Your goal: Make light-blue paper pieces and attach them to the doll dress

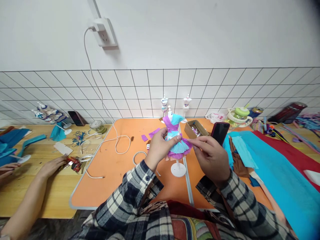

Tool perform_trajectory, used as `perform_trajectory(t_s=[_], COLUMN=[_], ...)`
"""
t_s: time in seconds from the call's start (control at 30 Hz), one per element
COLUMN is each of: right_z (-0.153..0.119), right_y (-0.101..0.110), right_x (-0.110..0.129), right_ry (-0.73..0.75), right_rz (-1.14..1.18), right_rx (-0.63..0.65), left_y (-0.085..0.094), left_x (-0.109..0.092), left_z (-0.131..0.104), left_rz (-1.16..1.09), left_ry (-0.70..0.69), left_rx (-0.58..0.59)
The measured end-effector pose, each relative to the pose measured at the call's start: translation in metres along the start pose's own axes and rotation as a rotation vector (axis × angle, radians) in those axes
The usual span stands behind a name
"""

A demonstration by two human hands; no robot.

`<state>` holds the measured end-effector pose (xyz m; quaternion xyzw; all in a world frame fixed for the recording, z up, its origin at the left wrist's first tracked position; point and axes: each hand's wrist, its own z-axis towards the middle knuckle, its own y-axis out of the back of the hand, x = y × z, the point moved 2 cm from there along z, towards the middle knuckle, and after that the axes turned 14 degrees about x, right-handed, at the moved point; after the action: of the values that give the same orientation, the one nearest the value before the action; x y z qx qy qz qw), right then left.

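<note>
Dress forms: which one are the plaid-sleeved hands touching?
The purple-and-blue dress form: left hand at its waist, right hand at its skirt, neither touching another.

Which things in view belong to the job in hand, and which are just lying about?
Judging by what the hands hold and matching colours:

In the job:
small dressed form, gripped by the left hand
purple trim, pinched by the right hand
probably purple scraps and blue sheet

Apparently lying about:
phone by the right hand
white cable
green-lidded jug
</note>
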<state>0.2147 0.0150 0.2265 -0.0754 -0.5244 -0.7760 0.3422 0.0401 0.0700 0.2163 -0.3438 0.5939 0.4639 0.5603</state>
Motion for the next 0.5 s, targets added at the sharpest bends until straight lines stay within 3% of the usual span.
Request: perform_trajectory(t_s=[0.17, 0.27, 0.37, 0.5], right_z=[-0.015, -0.023, -0.027, -0.026], right_y=[-0.017, -0.029, -0.036, -0.030], right_x=[-0.001, -0.006, -0.012, -0.016], right_ry=[0.150, 0.207, 0.169, 0.101], right_rz=[-0.083, -0.191, -0.167, -0.025], right_rx=[-0.083, -0.032, 0.014, -0.095], left_y=[0.001, 0.002, 0.004, 0.007], left_x=[0.009, 0.012, 0.010, 0.001], left_z=[-0.003, -0.005, -0.004, -0.001], left_rz=[0.067, 0.083, 0.054, 0.018], left_ry=[-0.015, -0.007, -0.015, 0.003], left_rx=[-0.038, -0.039, -0.038, -0.034])
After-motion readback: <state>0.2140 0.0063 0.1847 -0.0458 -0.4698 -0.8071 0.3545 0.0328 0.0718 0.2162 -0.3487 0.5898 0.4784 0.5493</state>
